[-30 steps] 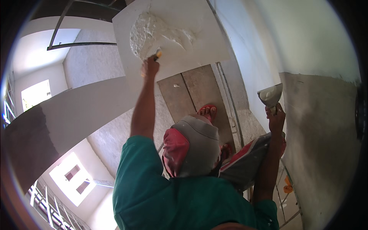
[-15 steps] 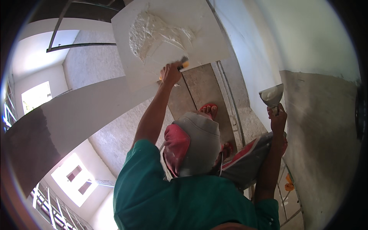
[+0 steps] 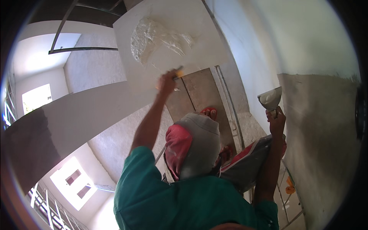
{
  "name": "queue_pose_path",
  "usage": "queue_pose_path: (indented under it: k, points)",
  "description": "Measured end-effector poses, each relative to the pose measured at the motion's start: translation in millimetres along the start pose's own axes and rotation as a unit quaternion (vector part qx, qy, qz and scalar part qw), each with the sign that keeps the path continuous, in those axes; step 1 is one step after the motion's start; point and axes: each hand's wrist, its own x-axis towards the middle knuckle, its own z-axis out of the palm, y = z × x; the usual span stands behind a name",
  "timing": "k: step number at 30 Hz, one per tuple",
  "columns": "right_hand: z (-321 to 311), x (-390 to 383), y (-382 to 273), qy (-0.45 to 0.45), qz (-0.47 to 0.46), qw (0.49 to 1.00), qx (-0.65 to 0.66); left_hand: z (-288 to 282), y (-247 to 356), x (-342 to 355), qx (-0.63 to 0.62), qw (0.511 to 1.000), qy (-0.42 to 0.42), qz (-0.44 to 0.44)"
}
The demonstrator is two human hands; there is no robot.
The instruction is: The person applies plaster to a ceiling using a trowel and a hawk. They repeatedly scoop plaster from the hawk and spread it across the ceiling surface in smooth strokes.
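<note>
My left hand (image 3: pixel 166 83) is closed around a hand tool (image 3: pixel 179 72) with orange and dark parts; its full shape is hidden. It is at the near edge of a large pale board (image 3: pixel 205 42). A heap of wet whitish putty (image 3: pixel 151 38) lies spread on that board, beyond the hand. On the right, my right hand (image 3: pixel 276 122) grips a wide putty knife (image 3: pixel 270 98) by its handle, blade upward. A lump of white putty (image 3: pixel 269 98) sits on the blade, next to the wall.
Brown planks (image 3: pixel 205 90) lie under my feet, with a metal rail (image 3: pixel 229 99) along their right. The right wall (image 3: pixel 318 115) is pale above and grey-brown nearer me. A long curved ledge (image 3: pixel 82 111) runs left. Metal bars (image 3: pixel 84 49) stand far left.
My left hand has drawn back a little toward me and left with its tool, away from the putty heap. My right hand and putty knife have shifted only slightly.
</note>
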Motion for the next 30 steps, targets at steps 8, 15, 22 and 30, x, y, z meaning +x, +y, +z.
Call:
queue_pose_path:
  k: [8, 15, 22, 30]
  points:
    - [1.0, -2.8, 7.1, -0.003, -0.009, 0.999, -0.034, 36.1, 4.4, -20.9, 0.11, 0.991, -0.041, -0.058]
    - [3.2, 2.9, -6.8, -0.009, -0.019, 1.0, -0.017, -25.4, -70.1, 55.2, 0.02, 0.992, 0.065, -0.102]
    - [-2.0, -1.5, -10.3, -0.016, 0.034, 0.999, 0.004, -11.5, 7.6, 13.5, 0.03, 0.998, -0.02, -0.056]
    - [-0.6, -3.4, 2.5, -0.019, 0.016, 0.999, -0.027, 3.7, -62.3, 63.4, 0.022, 0.987, 0.045, -0.153]
